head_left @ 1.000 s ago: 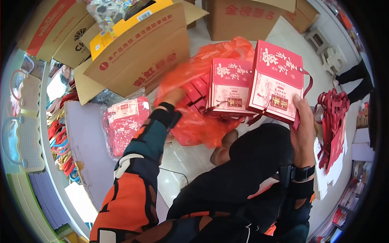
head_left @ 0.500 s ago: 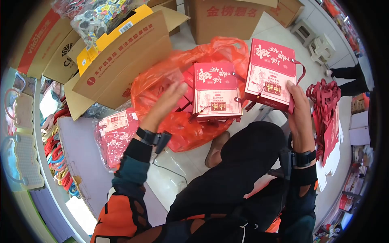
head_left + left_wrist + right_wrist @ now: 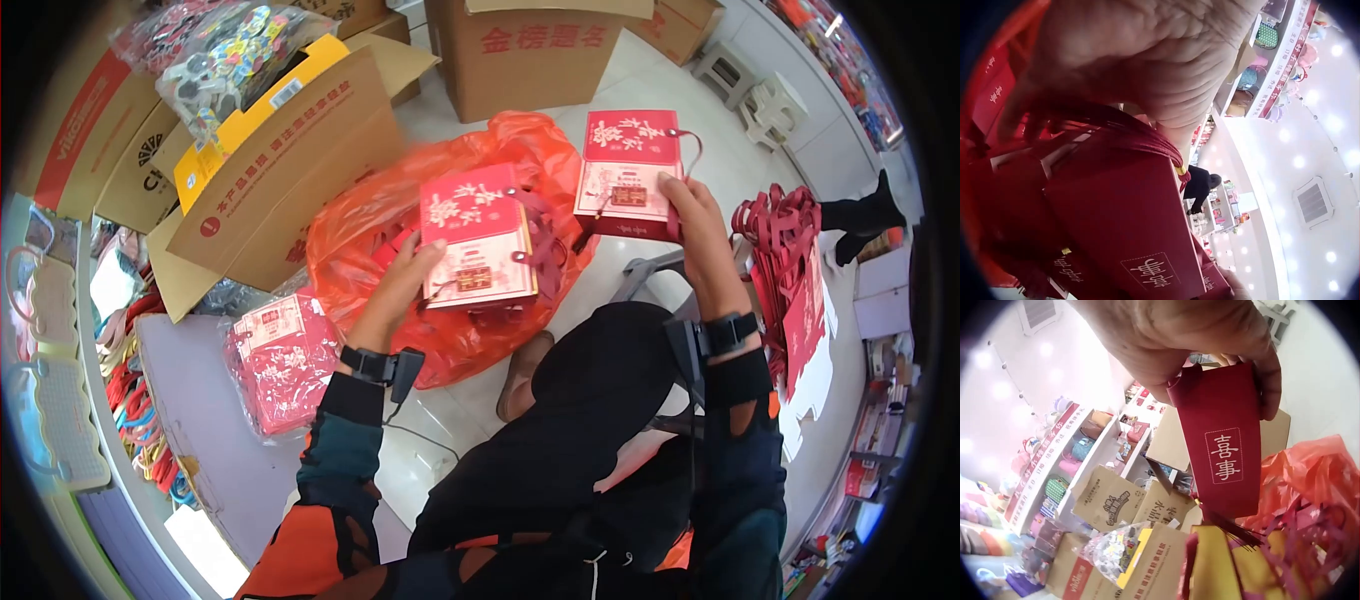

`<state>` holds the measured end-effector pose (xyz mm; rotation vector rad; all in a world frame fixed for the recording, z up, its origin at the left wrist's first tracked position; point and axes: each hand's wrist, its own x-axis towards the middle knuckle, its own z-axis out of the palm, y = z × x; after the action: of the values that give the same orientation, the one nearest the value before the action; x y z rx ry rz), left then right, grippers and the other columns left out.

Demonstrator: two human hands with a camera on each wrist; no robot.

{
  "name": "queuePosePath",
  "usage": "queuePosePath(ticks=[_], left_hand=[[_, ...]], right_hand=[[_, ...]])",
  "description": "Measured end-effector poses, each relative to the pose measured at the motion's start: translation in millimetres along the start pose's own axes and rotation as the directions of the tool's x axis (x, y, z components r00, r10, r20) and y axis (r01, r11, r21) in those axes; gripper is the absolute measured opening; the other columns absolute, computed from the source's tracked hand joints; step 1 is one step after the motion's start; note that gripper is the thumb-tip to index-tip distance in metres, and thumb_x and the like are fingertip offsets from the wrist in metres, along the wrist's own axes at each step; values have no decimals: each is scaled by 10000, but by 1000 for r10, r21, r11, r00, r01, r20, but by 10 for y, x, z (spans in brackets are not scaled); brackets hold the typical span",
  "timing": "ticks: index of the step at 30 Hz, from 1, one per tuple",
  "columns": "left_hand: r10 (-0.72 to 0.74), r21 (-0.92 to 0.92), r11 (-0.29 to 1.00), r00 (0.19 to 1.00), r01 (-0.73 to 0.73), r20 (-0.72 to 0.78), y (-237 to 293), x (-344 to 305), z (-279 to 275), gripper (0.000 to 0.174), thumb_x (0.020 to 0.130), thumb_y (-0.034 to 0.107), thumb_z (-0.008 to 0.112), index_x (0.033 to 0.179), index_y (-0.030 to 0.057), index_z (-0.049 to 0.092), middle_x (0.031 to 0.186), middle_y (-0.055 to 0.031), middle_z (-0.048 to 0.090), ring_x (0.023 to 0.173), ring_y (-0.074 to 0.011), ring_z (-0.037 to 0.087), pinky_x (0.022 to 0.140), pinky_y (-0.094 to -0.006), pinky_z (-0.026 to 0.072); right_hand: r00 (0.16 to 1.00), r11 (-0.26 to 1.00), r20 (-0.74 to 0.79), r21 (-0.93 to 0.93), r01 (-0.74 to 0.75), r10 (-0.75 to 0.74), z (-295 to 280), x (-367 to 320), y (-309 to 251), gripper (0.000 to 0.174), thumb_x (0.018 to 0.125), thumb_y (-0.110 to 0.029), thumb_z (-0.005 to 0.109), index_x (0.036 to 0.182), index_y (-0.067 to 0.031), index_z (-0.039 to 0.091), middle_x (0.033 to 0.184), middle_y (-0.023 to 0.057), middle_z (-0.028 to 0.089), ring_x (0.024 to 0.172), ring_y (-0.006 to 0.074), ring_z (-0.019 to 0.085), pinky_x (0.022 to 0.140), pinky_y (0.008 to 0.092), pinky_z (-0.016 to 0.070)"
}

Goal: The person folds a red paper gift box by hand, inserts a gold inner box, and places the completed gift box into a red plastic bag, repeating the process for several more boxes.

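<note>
My right hand (image 3: 697, 222) grips a red-and-pink gift box (image 3: 622, 180) by its right edge, thumb on the front. The box has white characters, a gold-framed label, a dark red ribbon handle and a tassel. In the right wrist view its narrow red side (image 3: 1225, 444) faces the camera. My left hand (image 3: 396, 292) holds the left edge of a second, matching gift box (image 3: 478, 248) over an open orange-red plastic bag (image 3: 345, 225). Its thumb lies on the box front; the other fingers are mostly hidden. Dark red ribbons (image 3: 548, 245) show beside this box in the bag.
A plastic-wrapped red pack (image 3: 285, 365) lies left of the bag. Behind stand an open carton (image 3: 290, 165) and another cardboard box (image 3: 530, 65). Red ribbon-handled bags (image 3: 795, 290) are stacked on the right, with pale stools (image 3: 770, 110) beyond. My knee (image 3: 620, 345) is close below.
My left hand has come from the blurred far-left side of the bag to the second box's left edge. My right hand keeps its box raised. The head view has shifted slightly.
</note>
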<state>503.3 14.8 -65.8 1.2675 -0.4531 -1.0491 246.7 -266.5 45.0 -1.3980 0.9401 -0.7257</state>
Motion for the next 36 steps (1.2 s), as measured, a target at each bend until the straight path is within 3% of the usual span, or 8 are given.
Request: queuePosePath(ticks=[8, 14, 16, 25, 27, 32, 34, 36], left_hand=[[1, 42, 999, 998, 1, -58, -8, -99, -132, 694, 992, 338, 598, 1515, -20, 315, 1419, -154, 517, 1287, -205, 514, 1101, -329, 382], [-5, 99, 995, 997, 13, -76, 43, -160, -149, 714, 983, 358, 593, 1520, -19, 311, 1433, -160, 503, 1321, -226, 479, 1125, -347, 345], [-24, 88, 996, 996, 32, -89, -4, -152, -176, 706, 985, 359, 589, 1516, -21, 320, 1430, -160, 503, 1318, -227, 479, 1124, -348, 344], [-58, 38, 997, 990, 63, -131, 181, -343, -2, 652, 1013, 333, 539, 1518, -18, 322, 1441, -138, 491, 1317, -203, 470, 1121, -333, 342], [-51, 46, 997, 991, 57, -127, 131, -319, -33, 649, 1011, 344, 538, 1514, -11, 332, 1440, -135, 493, 1318, -203, 471, 1118, -330, 343], [-44, 37, 998, 992, 49, -119, 56, -261, -92, 645, 1005, 349, 541, 1506, -5, 340, 1425, -136, 504, 1312, -206, 481, 1114, -330, 349], [-49, 22, 998, 991, 53, -123, 71, -272, -101, 642, 1004, 345, 540, 1507, -1, 341, 1418, -133, 510, 1298, -205, 493, 1106, -329, 359], [-45, 21, 999, 992, 48, -121, 75, -278, -121, 638, 1005, 341, 538, 1507, 0, 341, 1413, -131, 513, 1292, -203, 498, 1102, -327, 363]], right_hand=[[994, 687, -86, -726, -20, -63, 174, 611, 596, 651, 801, -405, 728, 1218, 60, 541, 1116, 289, 675, 1032, 409, 677, 895, 437, 529], [992, 639, 69, -760, 118, -101, 579, 753, 747, 543, 784, -330, 763, 1178, -20, 554, 1111, 223, 667, 1045, 412, 653, 894, 475, 530], [970, 474, 141, -852, 220, -197, 704, 816, 787, 529, 785, -285, 765, 1194, -32, 546, 1156, 200, 640, 1082, 421, 618, 907, 483, 528], [977, 317, 195, -925, 211, -82, 906, 910, 1210, 668, 791, -250, 768, 1346, -52, 453, 1265, 182, 585, 1148, 399, 578, 970, 484, 500], [961, 242, 192, -941, 238, -201, 907, 863, 1217, 582, 808, -225, 747, 1302, -45, 496, 1279, 177, 584, 1186, 381, 568, 987, 483, 484], [956, 313, 227, -909, 277, -187, 1073, 868, 941, 338, 864, -187, 652, 1150, -13, 606, 1241, 204, 633, 1158, 383, 611, 918, 462, 524], [979, 470, 145, -880, 62, 141, 1099, 820, 909, 279, 875, -174, 609, 1086, 6, 631, 1153, 245, 676, 1068, 374, 668, 867, 458, 549], [954, 369, 294, -894, 256, 51, 764, 1078, 1888, 286, 875, -172, 598, 1087, 14, 646, 1135, 258, 682, 1050, 373, 680, 864, 465, 550]])
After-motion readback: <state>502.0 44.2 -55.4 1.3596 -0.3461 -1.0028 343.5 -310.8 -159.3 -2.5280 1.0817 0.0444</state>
